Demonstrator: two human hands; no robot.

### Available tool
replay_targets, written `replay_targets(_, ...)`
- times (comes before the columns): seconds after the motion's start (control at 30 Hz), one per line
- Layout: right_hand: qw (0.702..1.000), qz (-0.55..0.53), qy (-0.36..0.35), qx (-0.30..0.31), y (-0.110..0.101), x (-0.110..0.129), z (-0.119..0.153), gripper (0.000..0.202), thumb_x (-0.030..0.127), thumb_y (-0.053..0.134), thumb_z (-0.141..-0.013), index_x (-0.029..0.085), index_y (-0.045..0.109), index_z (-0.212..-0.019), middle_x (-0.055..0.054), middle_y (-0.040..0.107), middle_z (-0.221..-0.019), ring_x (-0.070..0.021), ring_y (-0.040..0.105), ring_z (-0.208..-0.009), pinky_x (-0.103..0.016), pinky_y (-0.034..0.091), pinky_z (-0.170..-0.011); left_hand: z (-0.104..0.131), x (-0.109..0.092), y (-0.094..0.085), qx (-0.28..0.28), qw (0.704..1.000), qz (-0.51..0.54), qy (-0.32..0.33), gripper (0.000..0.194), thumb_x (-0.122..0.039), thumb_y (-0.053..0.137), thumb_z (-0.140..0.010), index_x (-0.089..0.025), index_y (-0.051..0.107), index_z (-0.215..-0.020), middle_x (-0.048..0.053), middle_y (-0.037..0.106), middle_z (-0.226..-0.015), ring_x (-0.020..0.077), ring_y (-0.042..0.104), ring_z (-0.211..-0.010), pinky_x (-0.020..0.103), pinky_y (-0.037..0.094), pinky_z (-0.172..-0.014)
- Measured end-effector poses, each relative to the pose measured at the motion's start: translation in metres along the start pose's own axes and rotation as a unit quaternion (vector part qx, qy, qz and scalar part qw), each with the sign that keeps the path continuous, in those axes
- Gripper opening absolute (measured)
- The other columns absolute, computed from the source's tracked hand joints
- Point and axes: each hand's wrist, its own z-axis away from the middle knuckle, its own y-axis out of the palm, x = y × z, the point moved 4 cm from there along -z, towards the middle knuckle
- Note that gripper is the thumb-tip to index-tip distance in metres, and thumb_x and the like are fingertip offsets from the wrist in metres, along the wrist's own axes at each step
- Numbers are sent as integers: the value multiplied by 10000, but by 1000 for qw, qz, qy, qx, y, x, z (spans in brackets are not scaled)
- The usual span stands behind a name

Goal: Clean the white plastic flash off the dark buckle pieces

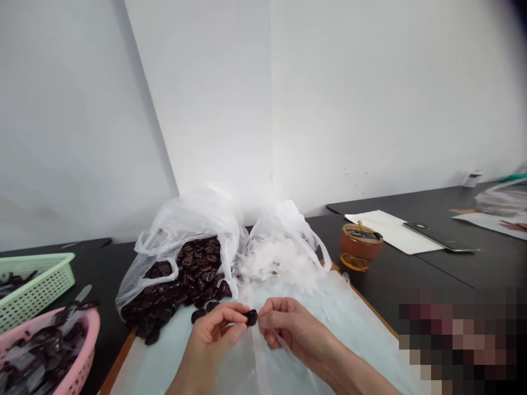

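White walls meet in a corner behind a dark counter (453, 263). Left hand (212, 334) and right hand (288, 329) meet at centre front over a clear plastic sheet (337, 312); fingers of both pinch one small dark piece (251, 316) between them. Just behind it, an open plastic bag (181, 230) spills more dark pieces. Pink basket (84, 351) and green basket (49, 280) sit far left; amber cup (360, 247) at right, well apart

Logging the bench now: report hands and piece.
Left hand and right hand pinch one dark piece. Clear sleeve at right fingers. Nothing in the way.
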Motion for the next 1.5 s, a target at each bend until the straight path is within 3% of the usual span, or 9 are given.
replay_targets(0.6, 999, 6, 40, 10, 0, -1, 1, 65, 106, 681, -616, 117, 642, -668, 22, 619, -518, -56, 498, -426, -194, 337, -471, 7, -15, 4, 33, 994, -66, 79, 73, -213, 706, -746, -229, 763, -703, 107, 729, -989, 251, 669, -960, 299, 546, -812)
replay_targets(0.87, 999, -23, -2, 27, 2, -3, -2, 270, 221, 858, -594, 114, 642, -715, -15, 676, -597, -98, 599, -532, -217, 416, -555, 6, -17, 2, 23, 996, -32, 80, 54, -234, 724, -723, -212, 755, -685, 108, 745, -950, 262, 689, -925, 325, 560, -807)
replay_targets(1.1, 999, 47, -19, 15, -1, 0, -2, 383, 325, 861, -621, 138, 665, -892, -58, 743, -746, -162, 683, -668, -296, 510, -689, 7, -21, 4, 34, 995, -55, 78, 35, -178, 700, -720, -204, 716, -737, 81, 757, -887, 257, 708, -884, 330, 569, -790)
replay_targets(1.27, 989, 117, -76, 49, 3, -2, -4, 394, 414, 790, -707, 158, 685, -988, -41, 727, -756, -159, 678, -674, -309, 525, -693, 4, -15, 2, 24, 991, -117, 61, 179, -110, 669, -689, -205, 667, -840, 61, 745, -872, 210, 710, -725, 309, 562, -693)
replay_targets(1.4, 980, 160, -108, 53, 6, -4, -3, 326, 384, 745, -771, 172, 727, -1019, -43, 721, -781, -148, 663, -702, -291, 523, -701, 3, -5, -2, -3, 1000, -10, 6, 354, -101, 706, -655, -238, 551, -943, 10, 742, -818, 142, 654, -625, 271, 520, -661)
replay_targets(1.5, 986, 134, -93, 40, 7, -7, -4, 311, 390, 797, -705, 164, 760, -916, -38, 728, -721, -142, 661, -643, -289, 533, -672, 2, 0, 2, 36, 995, 91, -32, 392, -135, 750, -647, -245, 531, -953, 26, 746, -895, 148, 667, -666, 289, 512, -687)
